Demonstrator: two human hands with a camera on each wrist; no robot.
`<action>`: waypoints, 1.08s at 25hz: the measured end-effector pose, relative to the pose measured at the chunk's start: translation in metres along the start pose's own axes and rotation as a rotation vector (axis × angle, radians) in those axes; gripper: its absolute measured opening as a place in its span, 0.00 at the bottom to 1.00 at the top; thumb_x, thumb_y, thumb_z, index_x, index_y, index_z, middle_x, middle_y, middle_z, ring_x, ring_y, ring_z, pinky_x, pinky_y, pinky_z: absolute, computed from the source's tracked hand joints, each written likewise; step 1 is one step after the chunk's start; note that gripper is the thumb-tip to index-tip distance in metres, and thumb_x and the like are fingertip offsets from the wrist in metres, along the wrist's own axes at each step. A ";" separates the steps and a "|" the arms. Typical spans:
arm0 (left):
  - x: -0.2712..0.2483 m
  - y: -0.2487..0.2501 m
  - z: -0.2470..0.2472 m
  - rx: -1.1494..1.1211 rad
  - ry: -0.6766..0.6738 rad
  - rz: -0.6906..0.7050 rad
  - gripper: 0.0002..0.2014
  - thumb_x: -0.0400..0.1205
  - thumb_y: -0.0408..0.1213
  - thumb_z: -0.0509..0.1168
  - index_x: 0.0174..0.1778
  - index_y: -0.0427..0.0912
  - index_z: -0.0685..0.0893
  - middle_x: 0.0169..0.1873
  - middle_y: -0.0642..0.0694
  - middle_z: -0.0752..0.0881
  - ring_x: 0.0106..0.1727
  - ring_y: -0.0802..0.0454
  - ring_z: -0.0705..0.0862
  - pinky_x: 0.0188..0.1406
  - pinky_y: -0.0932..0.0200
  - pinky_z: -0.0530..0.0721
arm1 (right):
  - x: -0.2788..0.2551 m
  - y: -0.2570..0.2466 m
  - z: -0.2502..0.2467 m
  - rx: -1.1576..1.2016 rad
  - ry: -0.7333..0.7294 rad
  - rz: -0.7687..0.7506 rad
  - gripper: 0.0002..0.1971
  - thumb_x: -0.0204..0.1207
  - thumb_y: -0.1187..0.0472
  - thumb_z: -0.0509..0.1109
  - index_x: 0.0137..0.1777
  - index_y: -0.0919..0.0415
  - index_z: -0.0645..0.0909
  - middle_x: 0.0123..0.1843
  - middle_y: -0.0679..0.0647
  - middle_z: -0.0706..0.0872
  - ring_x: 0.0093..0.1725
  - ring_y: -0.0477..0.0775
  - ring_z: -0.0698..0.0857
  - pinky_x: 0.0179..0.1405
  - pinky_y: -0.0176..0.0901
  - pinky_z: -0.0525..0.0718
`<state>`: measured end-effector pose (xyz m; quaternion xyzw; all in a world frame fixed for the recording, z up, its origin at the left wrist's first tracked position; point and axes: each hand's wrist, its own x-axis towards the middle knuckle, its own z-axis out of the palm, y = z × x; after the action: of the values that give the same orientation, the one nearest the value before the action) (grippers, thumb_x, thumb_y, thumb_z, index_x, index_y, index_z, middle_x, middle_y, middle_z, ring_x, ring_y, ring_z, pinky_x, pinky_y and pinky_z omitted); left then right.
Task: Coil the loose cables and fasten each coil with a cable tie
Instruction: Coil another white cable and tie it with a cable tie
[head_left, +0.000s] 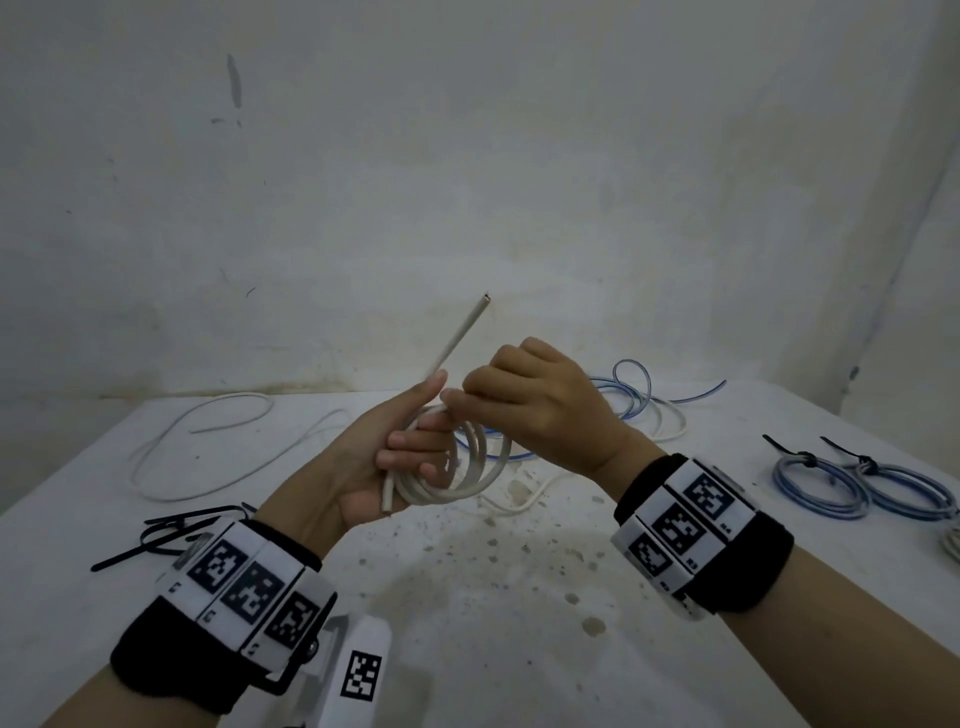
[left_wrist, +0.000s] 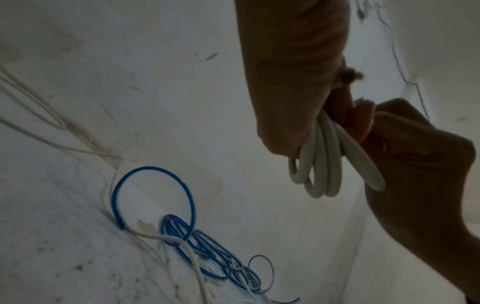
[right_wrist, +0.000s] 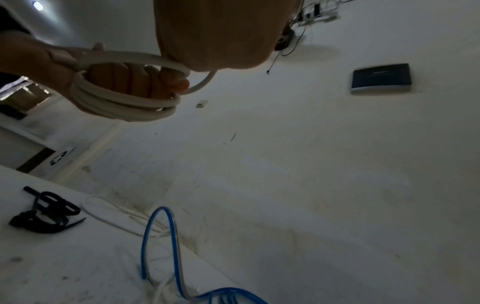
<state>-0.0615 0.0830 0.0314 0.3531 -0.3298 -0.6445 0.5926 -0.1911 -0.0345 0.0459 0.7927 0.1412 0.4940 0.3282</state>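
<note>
Above the white table (head_left: 467, 613), my left hand (head_left: 405, 447) grips a coil of thick white cable (head_left: 467, 478), its fingers curled through the loops. One cut end of the cable (head_left: 462, 332) sticks up past my left thumb; the other end lies in the palm. My right hand (head_left: 467, 400) pinches a strand at the top of the coil. The left wrist view shows the loops (left_wrist: 324, 164) hanging between both hands. In the right wrist view the coil (right_wrist: 124, 107) wraps around my left fingers (right_wrist: 124, 80). A bunch of black cable ties (head_left: 171, 530) lies by my left wrist.
Two blue coils (head_left: 815, 483) (head_left: 904, 488) fastened with black ties lie at the right. A loose blue cable (head_left: 634, 395) tangles with a white one behind my right hand. A thin loose white cable (head_left: 208, 447) sprawls at the back left. A wall stands right behind the table.
</note>
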 end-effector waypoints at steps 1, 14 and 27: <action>0.000 -0.002 0.002 0.019 0.022 -0.014 0.24 0.77 0.52 0.58 0.18 0.43 0.70 0.07 0.55 0.62 0.06 0.60 0.62 0.12 0.70 0.71 | -0.001 0.000 -0.001 0.005 -0.050 -0.021 0.07 0.75 0.69 0.70 0.40 0.60 0.88 0.34 0.51 0.85 0.38 0.50 0.72 0.38 0.40 0.67; -0.018 0.007 -0.012 0.398 0.057 -0.026 0.14 0.71 0.41 0.73 0.27 0.36 0.78 0.07 0.54 0.64 0.07 0.63 0.60 0.09 0.70 0.66 | 0.014 -0.021 -0.001 0.210 -0.705 0.465 0.30 0.73 0.40 0.56 0.69 0.56 0.75 0.64 0.53 0.82 0.63 0.54 0.80 0.70 0.55 0.55; -0.024 0.011 0.006 0.427 -0.082 0.410 0.06 0.60 0.35 0.75 0.20 0.41 0.84 0.04 0.55 0.64 0.06 0.64 0.60 0.14 0.70 0.69 | 0.032 -0.038 0.003 1.390 -0.277 1.164 0.16 0.72 0.82 0.57 0.51 0.65 0.78 0.44 0.58 0.81 0.44 0.53 0.79 0.40 0.38 0.79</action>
<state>-0.0593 0.1058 0.0456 0.3695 -0.5462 -0.4412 0.6087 -0.1695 0.0108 0.0423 0.8098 -0.0558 0.2859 -0.5093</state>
